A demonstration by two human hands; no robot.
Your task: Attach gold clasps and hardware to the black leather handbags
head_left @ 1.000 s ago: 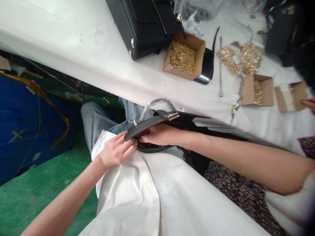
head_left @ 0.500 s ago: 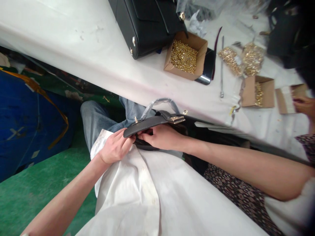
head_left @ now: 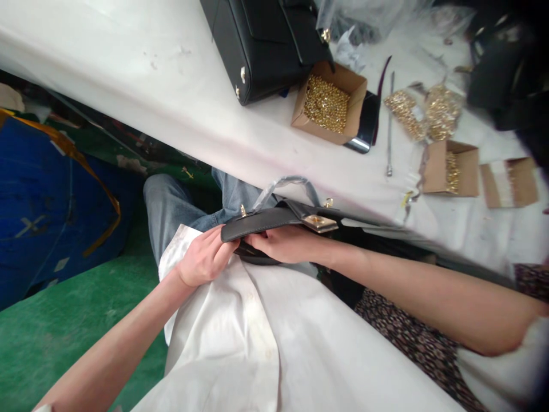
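On my lap rests a black handbag [head_left: 261, 222] with gold fittings and a handle [head_left: 286, 182] wrapped in clear plastic. My left hand [head_left: 208, 256] is closed on the bag's near left edge, its fingertips tucked beneath the flap. Under that raised flap, my right hand [head_left: 285, 243] reaches into the bag's opening with fingers bent. The flap hides those fingertips, so whatever they pinch does not show. A gold clasp plate [head_left: 319, 223] sits on the strap above my right wrist.
Another black handbag [head_left: 266, 51] lies on the white-covered table [head_left: 171, 103]. Beside it stand a cardboard box [head_left: 358, 94] of small gold parts, a thin metal rod [head_left: 390, 126], bagged gold parts [head_left: 444, 111] and a smaller box [head_left: 467, 169]. A blue bundle [head_left: 51, 212] stands at left.
The flap's clasp plate has tipped and shows more of its face. Both hands keep nearly the same place on the bag. Another person's hand at the far right has gone from view.
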